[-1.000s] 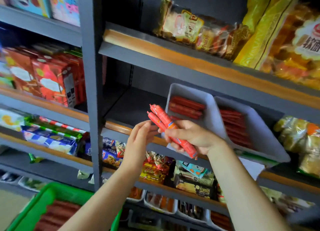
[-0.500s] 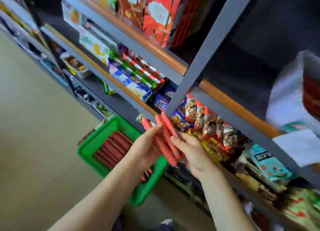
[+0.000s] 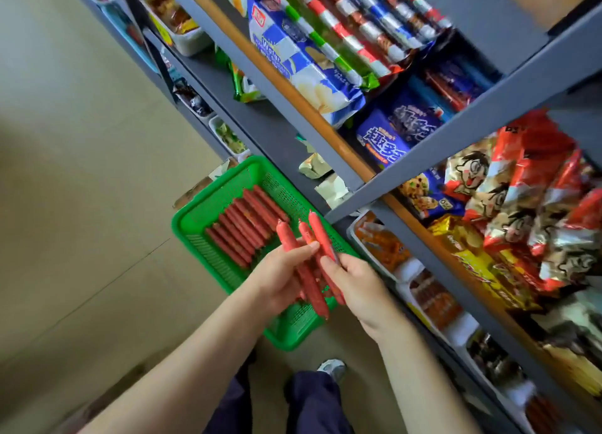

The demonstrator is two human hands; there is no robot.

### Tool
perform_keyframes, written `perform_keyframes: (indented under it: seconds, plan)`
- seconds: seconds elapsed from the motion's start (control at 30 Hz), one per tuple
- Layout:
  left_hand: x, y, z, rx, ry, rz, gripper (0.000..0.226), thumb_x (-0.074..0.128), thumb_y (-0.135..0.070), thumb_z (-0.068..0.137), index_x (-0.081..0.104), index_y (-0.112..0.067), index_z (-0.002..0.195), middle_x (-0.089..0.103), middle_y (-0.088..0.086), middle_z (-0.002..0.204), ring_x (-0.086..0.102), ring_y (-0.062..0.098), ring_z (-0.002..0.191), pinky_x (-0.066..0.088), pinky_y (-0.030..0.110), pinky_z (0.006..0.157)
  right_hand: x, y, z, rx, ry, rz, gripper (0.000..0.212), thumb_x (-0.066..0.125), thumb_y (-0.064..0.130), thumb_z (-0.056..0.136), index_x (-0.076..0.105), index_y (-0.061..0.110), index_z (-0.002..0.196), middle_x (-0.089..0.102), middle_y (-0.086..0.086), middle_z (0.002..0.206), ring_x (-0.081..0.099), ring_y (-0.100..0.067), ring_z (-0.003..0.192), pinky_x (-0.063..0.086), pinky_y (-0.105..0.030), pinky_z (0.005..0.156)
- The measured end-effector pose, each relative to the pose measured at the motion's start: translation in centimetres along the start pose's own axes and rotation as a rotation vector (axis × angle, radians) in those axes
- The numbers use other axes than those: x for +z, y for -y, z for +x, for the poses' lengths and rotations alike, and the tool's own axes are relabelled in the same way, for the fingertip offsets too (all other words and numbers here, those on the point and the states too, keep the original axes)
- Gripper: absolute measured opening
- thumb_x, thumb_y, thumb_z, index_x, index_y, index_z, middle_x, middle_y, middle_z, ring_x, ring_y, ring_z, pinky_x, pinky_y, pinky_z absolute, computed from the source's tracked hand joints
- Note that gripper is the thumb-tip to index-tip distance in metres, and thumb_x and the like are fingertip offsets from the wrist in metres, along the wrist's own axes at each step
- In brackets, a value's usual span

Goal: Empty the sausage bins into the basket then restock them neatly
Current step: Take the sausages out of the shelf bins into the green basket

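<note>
A green plastic basket (image 3: 192,217) stands on the floor beside the shelving, with several red sausages (image 3: 242,225) lying in a row inside it. Above its right half I hold a bunch of red sausage sticks (image 3: 309,271) between both hands. My left hand (image 3: 277,277) grips the bunch from the left with the thumb over it. My right hand (image 3: 355,284) holds it from the right, fingers curled round the sticks. The sausage bins on the shelf are out of view.
A grey metal shelf rack (image 3: 423,160) runs diagonally on the right, packed with snack bags (image 3: 521,205) and biscuit packs (image 3: 293,59). White trays (image 3: 400,271) of goods line the lowest shelf. Beige floor (image 3: 81,189) lies to the left. My legs and a shoe (image 3: 332,368) are below.
I have carried the sausage bunch down from the shelf bins to just above the basket, and my view has swung down to the floor. My left hand has closed onto the bunch.
</note>
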State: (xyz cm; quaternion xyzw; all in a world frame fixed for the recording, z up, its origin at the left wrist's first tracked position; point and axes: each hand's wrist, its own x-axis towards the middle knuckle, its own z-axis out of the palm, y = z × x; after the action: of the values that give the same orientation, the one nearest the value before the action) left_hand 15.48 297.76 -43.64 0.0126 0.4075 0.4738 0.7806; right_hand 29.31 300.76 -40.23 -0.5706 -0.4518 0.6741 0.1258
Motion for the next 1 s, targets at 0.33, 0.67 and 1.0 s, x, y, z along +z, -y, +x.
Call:
perform_keyframes:
  seconds: [0.33, 0.67, 1.0]
  plan:
    - [-14.8, 8.2, 9.2, -0.156, -0.455, 0.112, 0.004, 0.051, -0.005, 0.099, 0.054, -0.008, 0.099, 0.056, -0.003, 0.048, 0.05, 0.003, 0.037, 0.049, 0.017, 0.043, -0.1, -16.9, 14.1, 0.309, -0.191, -0.178, 0.021, 0.057, -0.002, 0.092, 0.057, 0.014, 0.079, 0.061, -0.007, 0.071, 0.059, -0.01, 0.051, 0.043, -0.017, 0.044]
    - [-18.4, 9.6, 10.6, -0.162, -0.519, 0.09, 0.006, 0.058, -0.008, 0.097, 0.061, -0.011, 0.091, 0.067, 0.01, 0.088, 0.061, 0.02, 0.073, 0.055, 0.022, 0.056, 1.3, -21.8, 19.5, 0.332, -0.328, -0.436, 0.028, 0.064, 0.002, 0.086, 0.062, 0.004, 0.114, 0.067, -0.014, 0.107, 0.064, -0.03, 0.095, 0.051, -0.033, 0.083]
    - [-17.6, 4.5, 10.7, 0.058, -0.553, -0.105, 0.004, 0.06, -0.009, 0.096, 0.058, -0.008, 0.1, 0.07, 0.008, 0.091, 0.071, 0.013, 0.069, 0.056, 0.022, 0.059, 5.2, -14.1, 14.6, 0.316, 0.084, 0.097, 0.016, 0.054, 0.01, 0.099, 0.058, 0.007, 0.114, 0.064, -0.01, 0.084, 0.064, -0.02, 0.062, 0.053, -0.029, 0.057]
